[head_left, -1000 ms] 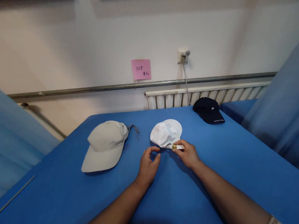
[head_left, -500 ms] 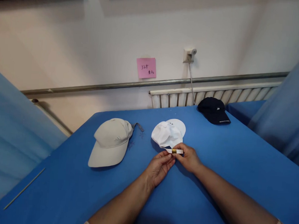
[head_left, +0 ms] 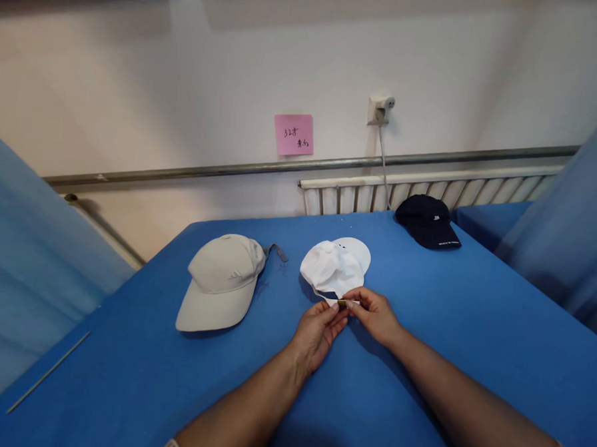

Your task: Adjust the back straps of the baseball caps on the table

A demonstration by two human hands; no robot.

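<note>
A white cap (head_left: pixel 333 267) lies mid-table with its back toward me. At its near edge the back strap with a small brass buckle (head_left: pixel 343 302) sticks out. My left hand (head_left: pixel 317 331) pinches the strap from the left. My right hand (head_left: pixel 375 314) pinches it from the right, fingertips almost meeting my left ones over the buckle. Both hands rest low on the blue table (head_left: pixel 421 363).
A beige cap (head_left: pixel 220 283) sits to the left of the white one, a black cap (head_left: pixel 427 221) at the far right corner. Behind the table are a radiator (head_left: pixel 420 190), a wall socket with cord (head_left: pixel 381 111) and a pink note (head_left: pixel 294 134). Blue fabric hangs at both sides.
My left hand moved up from the table to the strap and closed on it beside my right hand. The strap's free end is now shorter between my fingers.
</note>
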